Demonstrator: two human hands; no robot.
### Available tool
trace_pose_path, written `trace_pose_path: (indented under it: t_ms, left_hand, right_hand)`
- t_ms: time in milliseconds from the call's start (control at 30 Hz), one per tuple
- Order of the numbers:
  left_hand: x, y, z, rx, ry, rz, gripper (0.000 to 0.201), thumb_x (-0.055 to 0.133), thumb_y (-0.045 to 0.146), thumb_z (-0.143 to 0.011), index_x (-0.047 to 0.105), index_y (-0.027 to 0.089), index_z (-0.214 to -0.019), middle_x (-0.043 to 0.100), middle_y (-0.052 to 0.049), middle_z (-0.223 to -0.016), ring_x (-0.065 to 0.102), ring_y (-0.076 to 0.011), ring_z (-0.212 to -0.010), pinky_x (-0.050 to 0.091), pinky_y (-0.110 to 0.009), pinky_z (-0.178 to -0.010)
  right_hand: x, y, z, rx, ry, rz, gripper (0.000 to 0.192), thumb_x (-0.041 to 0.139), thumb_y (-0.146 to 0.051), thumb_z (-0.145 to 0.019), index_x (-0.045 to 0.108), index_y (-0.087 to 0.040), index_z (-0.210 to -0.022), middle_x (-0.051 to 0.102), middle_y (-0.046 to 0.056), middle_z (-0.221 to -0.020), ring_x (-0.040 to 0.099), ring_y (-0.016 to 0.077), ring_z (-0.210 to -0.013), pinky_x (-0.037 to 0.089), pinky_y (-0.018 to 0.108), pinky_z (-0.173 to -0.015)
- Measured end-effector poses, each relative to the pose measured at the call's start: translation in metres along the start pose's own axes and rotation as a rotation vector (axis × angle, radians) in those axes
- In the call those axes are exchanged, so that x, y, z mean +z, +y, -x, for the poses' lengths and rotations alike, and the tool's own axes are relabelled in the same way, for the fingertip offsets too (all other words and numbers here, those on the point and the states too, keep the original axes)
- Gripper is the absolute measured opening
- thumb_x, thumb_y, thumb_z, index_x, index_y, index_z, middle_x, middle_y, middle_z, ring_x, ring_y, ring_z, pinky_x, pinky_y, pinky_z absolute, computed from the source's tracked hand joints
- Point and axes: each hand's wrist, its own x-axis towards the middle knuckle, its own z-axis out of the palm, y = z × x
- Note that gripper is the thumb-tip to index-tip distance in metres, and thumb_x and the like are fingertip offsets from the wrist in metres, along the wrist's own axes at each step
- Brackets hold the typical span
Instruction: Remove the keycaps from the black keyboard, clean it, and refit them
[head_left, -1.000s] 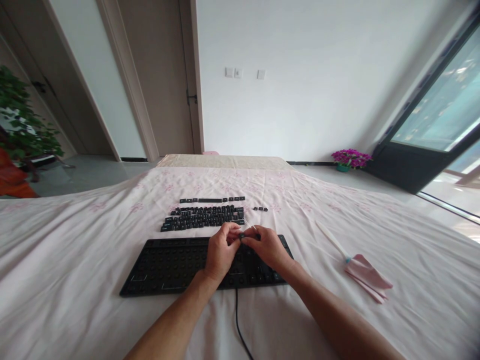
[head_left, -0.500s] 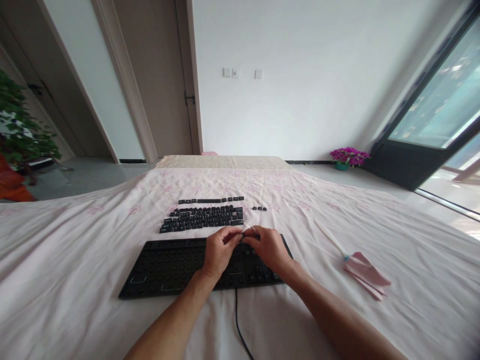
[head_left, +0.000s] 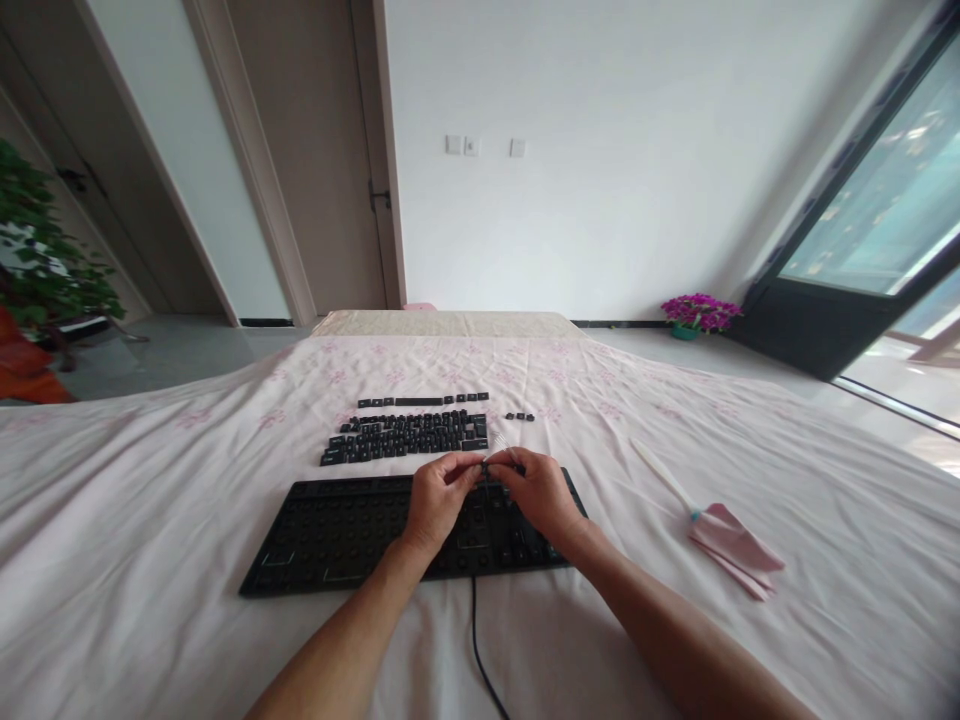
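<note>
A black keyboard (head_left: pixel 337 530) lies on the cloth, its left and middle parts stripped of keycaps. Over its upper middle edge, my left hand (head_left: pixel 439 497) and my right hand (head_left: pixel 536 490) meet at the fingertips. Between them is a small black keycap (head_left: pixel 485 468), pinched by the left fingers. Thin shiny wires of what looks like a keycap puller (head_left: pixel 501 440) stick out above my right fingers, which are closed round it; its handle is hidden. Behind the keyboard, several loose keycaps (head_left: pixel 420 434) lie in rows, with a long space bar (head_left: pixel 418 402) among the farther ones.
Three small keycaps (head_left: pixel 520 417) lie apart to the right of the rows. A brush with a white handle and pink cloth head (head_left: pixel 731 550) rests on the right. The keyboard's cable (head_left: pixel 480 650) runs toward me between my forearms. A patterned tablecloth (head_left: pixel 637 620) covers the surface.
My right fingers have shifted slightly, and the thin wires above them have tilted and moved a little to the right. Both hands stay together over the keyboard's upper edge.
</note>
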Motion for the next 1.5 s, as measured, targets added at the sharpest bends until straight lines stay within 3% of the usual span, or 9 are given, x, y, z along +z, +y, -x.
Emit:
trace_pose_path:
  t_ms: [367, 933, 1333, 1500]
  left_hand:
    - [0.002, -0.002, -0.002, -0.094, -0.001, 0.129, 0.028, 0.074, 0.036, -0.073, 0.072, 0.014, -0.089, 0.075, -0.006, -0.084, 0.071, -0.0186, -0.073, 0.058, -0.028, -0.068]
    - [0.001, -0.006, -0.004, -0.056, 0.053, 0.069, 0.024, 0.072, 0.036, -0.073, 0.070, 0.015, -0.085, 0.072, -0.003, -0.076, 0.068, -0.0157, -0.066, 0.052, -0.022, -0.054]
    - [0.001, -0.003, -0.004, -0.053, 0.061, 0.034, 0.023, 0.072, 0.036, -0.072, 0.070, 0.016, -0.083, 0.071, -0.003, -0.073, 0.064, -0.0142, -0.064, 0.050, -0.022, -0.055]
    - [0.001, -0.006, -0.004, -0.069, 0.024, 0.061, 0.030, 0.072, 0.038, -0.073, 0.068, 0.015, -0.093, 0.071, -0.004, -0.078, 0.065, -0.0137, -0.066, 0.051, -0.022, -0.058]
  right_hand:
    - [0.002, 0.002, -0.002, 0.006, 0.022, -0.096, 0.016, 0.060, -0.030, -0.081, 0.074, -0.022, -0.082, 0.074, 0.000, -0.079, 0.067, 0.0184, -0.076, 0.047, 0.027, -0.074]
    - [0.001, 0.003, -0.002, 0.017, -0.013, -0.033, 0.013, 0.064, -0.031, -0.077, 0.073, -0.022, -0.080, 0.073, -0.001, -0.075, 0.066, 0.0169, -0.071, 0.046, 0.026, -0.068]
    - [0.004, 0.009, -0.002, 0.060, -0.058, -0.019, 0.017, 0.064, -0.035, -0.077, 0.073, -0.021, -0.082, 0.072, 0.000, -0.075, 0.065, 0.0169, -0.068, 0.044, 0.025, -0.062]
    - [0.006, 0.010, -0.002, 0.055, -0.060, -0.034, 0.018, 0.065, -0.033, -0.077, 0.071, -0.022, -0.089, 0.073, 0.000, -0.078, 0.065, 0.0160, -0.068, 0.044, 0.024, -0.061]
